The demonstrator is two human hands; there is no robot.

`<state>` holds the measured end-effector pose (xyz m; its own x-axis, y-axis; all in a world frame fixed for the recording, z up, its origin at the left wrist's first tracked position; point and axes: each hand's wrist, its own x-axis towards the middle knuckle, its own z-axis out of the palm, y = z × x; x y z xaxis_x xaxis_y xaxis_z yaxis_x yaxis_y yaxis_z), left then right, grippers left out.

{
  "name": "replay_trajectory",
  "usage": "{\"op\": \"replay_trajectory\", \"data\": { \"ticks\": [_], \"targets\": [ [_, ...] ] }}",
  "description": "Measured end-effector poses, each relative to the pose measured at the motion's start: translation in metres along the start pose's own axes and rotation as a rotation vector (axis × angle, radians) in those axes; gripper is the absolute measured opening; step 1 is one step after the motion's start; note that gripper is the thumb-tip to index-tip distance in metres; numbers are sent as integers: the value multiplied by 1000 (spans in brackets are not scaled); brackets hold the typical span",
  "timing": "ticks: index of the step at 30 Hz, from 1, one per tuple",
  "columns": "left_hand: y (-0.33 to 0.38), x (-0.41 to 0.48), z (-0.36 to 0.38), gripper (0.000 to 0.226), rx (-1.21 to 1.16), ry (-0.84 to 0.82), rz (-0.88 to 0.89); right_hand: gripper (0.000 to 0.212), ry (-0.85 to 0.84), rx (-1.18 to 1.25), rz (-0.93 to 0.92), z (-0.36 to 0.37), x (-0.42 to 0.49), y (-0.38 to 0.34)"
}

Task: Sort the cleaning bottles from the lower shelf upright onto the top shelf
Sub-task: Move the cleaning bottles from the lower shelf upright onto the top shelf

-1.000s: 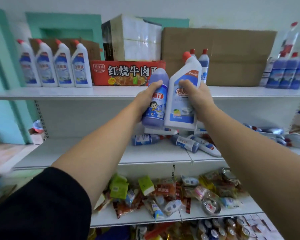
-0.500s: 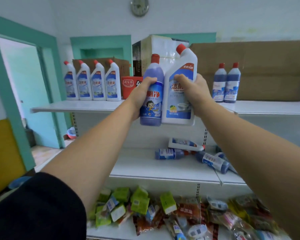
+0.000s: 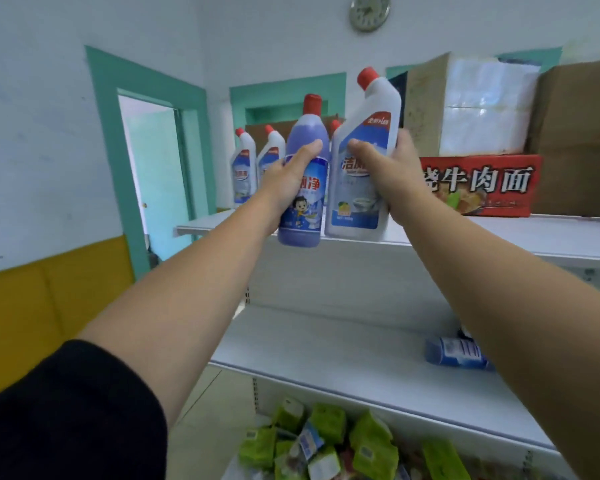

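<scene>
Black sleeve (image 3: 66,420) at lower left. Left hand (image 3: 291,178) grips a purple bottle (image 3: 303,216) at mid-body, fingers (image 3: 305,152) curled round it. The bottle has a red cap and a blue label with a cartoon kid, sits near upright, its base at the front edge of the top shelf (image 3: 499,233). Right hand (image 3: 392,174) grips a white bottle (image 3: 357,202) with an angled neck, red cap and blue label; it touches the purple one and tilts slightly right, base just over the shelf edge.

Behind, white bottles (image 3: 244,168) stand on the top shelf's left end. Red noodle box (image 3: 478,185) and cardboard boxes (image 3: 575,133) to the right. One blue bottle (image 3: 454,353) lies on the lower shelf (image 3: 326,341). Green packets (image 3: 326,441) below.

Room: white walls, yellow panel (image 3: 32,306), teal door frame (image 3: 104,133), clock (image 3: 369,10) up top.
</scene>
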<state>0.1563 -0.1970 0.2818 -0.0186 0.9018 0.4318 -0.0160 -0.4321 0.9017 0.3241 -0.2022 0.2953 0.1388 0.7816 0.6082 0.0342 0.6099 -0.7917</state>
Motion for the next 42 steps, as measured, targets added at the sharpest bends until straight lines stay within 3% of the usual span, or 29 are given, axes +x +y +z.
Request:
{"op": "replay_trajectory", "data": {
  "ticks": [7, 11, 17, 23, 31, 33, 38, 42],
  "targets": [
    [-21, 63, -89, 70, 80, 241, 24, 43, -139, 79, 64, 84, 67, 51],
    [-30, 91, -134, 50, 88, 367, 29, 48, -197, 96, 122, 128, 100, 73],
    [-50, 118, -190, 60, 112, 468, 10, 53, -317, 53, 182, 190, 131, 95],
    [-68, 151, -237, 53, 133, 439, -8, 49, -327, 12, 241, 244, 149, 118],
    [-89, 199, -278, 57, 106, 302, -34, 36, -180, -123, 258, 292, 169, 141],
    [-94, 209, -284, 61, 89, 263, -40, 40, -159, -220, 220, 294, 171, 145],
    [-107, 229, -290, 42, 95, 203, -32, 50, -283, -518, 208, 284, 177, 141],
    [-115, 237, -285, 50, 72, 172, -36, 51, -217, -614, 176, 287, 177, 147]
  ]
}}
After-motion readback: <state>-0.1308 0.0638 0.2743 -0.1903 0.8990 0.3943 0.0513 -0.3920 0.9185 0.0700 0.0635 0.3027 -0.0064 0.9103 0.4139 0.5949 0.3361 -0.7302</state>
